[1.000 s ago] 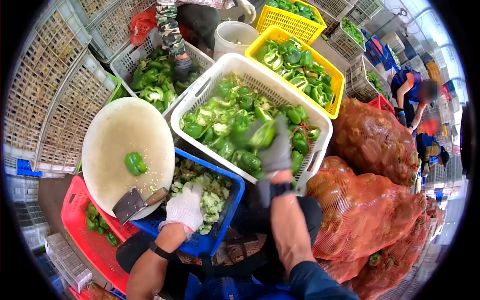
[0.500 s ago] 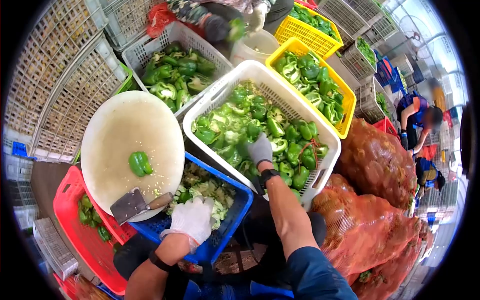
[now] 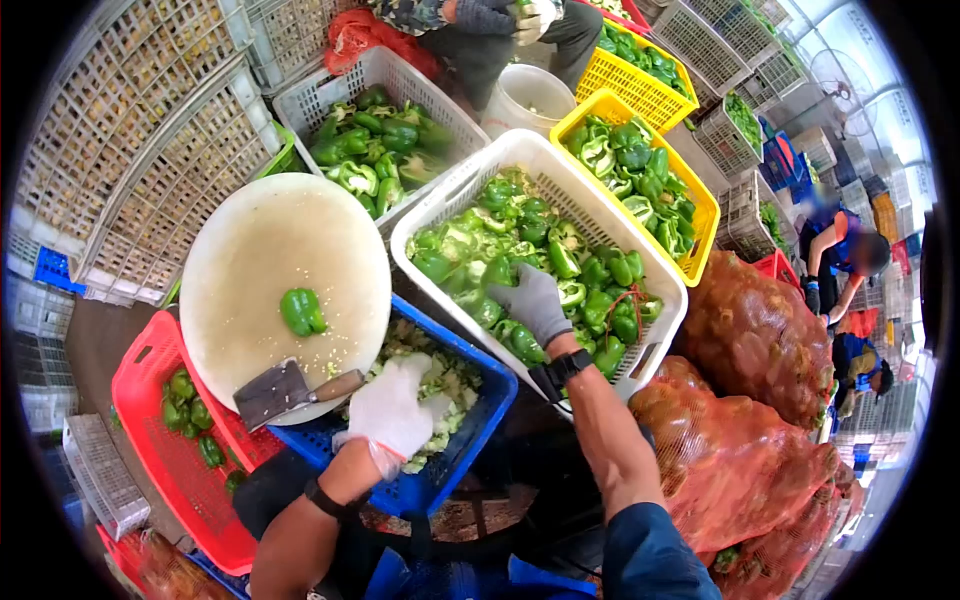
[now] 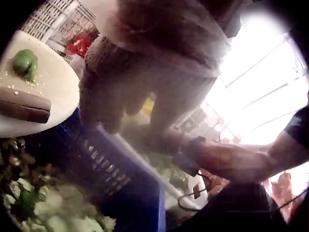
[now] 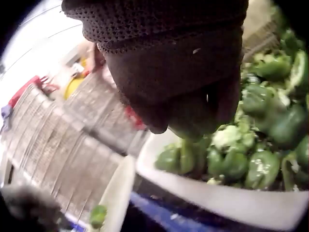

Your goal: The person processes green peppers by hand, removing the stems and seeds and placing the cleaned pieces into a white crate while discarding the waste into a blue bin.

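My grey-gloved right hand (image 3: 535,305) reaches into a white crate (image 3: 450,287) of cut green bell peppers. Its fingers curl around a green bell pepper (image 5: 190,121), mostly hidden by the glove in the right wrist view. My white-gloved left hand (image 3: 395,408) hovers over the blue crate (image 3: 480,430) of pale pepper scraps (image 3: 455,420), fingers hanging loose with nothing between them. On the round white cutting board (image 3: 270,230) lies one green pepper (image 3: 302,312) among scattered seeds. A cleaver (image 3: 275,393) rests at the board's near edge, its wooden handle pointing right.
A red crate (image 3: 150,400) holding a few peppers stands at left. Behind sit a grey crate (image 3: 440,95) of peppers, a white bucket (image 3: 525,100) and a yellow crate (image 3: 710,215). Red mesh sacks (image 3: 735,460) crowd the right side. Another person (image 3: 490,20) sits opposite.
My right hand has drawn back a little toward me within the white crate, after blurred motion there with a pepper. The left hand stays over the scraps. The other person's hands have come together.
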Tool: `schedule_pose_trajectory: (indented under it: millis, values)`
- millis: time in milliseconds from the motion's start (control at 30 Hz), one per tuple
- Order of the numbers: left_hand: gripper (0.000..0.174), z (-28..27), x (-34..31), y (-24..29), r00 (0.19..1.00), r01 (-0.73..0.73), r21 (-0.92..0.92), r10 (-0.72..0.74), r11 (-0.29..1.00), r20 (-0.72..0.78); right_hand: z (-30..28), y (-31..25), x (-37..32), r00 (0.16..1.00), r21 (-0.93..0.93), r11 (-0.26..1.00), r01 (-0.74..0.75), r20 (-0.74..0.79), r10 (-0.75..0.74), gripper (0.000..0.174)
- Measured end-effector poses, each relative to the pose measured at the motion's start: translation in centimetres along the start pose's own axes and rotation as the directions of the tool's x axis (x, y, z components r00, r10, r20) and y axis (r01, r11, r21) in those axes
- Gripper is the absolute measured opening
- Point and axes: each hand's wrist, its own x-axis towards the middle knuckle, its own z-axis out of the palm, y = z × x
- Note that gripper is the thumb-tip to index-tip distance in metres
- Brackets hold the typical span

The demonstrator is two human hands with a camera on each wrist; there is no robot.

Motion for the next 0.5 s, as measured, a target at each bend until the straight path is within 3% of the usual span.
schedule_pose_trajectory:
  millis: [33, 100, 133, 167, 233, 300, 367, 400, 433, 500]
  values:
    - [0.065, -1.6, 0.9, 0.7, 0.989, 0.128, -0.117, -0.118, 0.985, 0.087, -0.7, -1.8, -1.1, 0.997, 0.022, 0.997, 0.079, 0.001, -0.079, 0.052]
    - [0.067, 0.5, 1.8, -1.8, 0.970, 0.193, -0.471, -0.238, 0.861, -0.038, -1.9, -6.2, -4.5, 0.941, -0.014, 0.941, 0.338, 0.010, -0.338, 0.053]
    - [0.066, -0.9, 2.2, -1.8, 0.950, 0.283, -0.627, -0.301, 0.726, 0.080, -1.4, -7.4, -6.2, 0.880, -0.090, 0.879, 0.467, -0.051, -0.473, 0.052]
    - [0.063, -4.3, 2.3, 1.0, 0.900, 0.403, -0.810, -0.347, 0.427, 0.265, -1.3, -8.8, -7.6, 0.808, -0.156, 0.799, 0.581, -0.004, -0.589, 0.051]
    - [0.055, -3.9, 1.7, 0.2, 0.897, 0.334, -0.938, -0.337, 0.095, 0.285, -1.5, -11.1, -10.6, 0.555, -0.215, 0.557, 0.802, -0.073, -0.828, 0.052]
    - [0.053, -3.6, 1.2, -1.5, 0.927, 0.324, -0.940, -0.231, 0.103, 0.294, -2.1, -12.3, -13.0, 0.603, 0.026, 0.603, 0.798, -0.038, -0.797, 0.054]
    - [0.053, -3.7, 0.6, -2.0, 0.944, 0.313, -0.936, -0.166, 0.163, 0.287, -3.2, -11.9, -14.6, 0.690, 0.309, 0.648, 0.696, -0.040, -0.723, 0.056]
    - [0.053, -4.0, 0.3, -1.7, 0.950, 0.300, -0.930, -0.156, 0.214, 0.270, -2.0, -10.7, -14.8, 0.888, 0.786, 0.570, 0.241, 0.059, -0.457, 0.060]
    - [0.053, -4.2, -0.1, -1.3, 0.956, 0.286, -0.922, -0.146, 0.260, 0.255, -1.2, -9.7, -14.8, 0.951, 0.844, 0.500, 0.197, -0.040, -0.308, 0.060]
    - [0.056, -4.1, -0.5, -0.5, 0.959, 0.284, -0.897, -0.093, 0.339, 0.269, -1.1, -8.3, -15.0, 0.961, 0.836, 0.522, 0.168, -0.020, -0.276, 0.062]
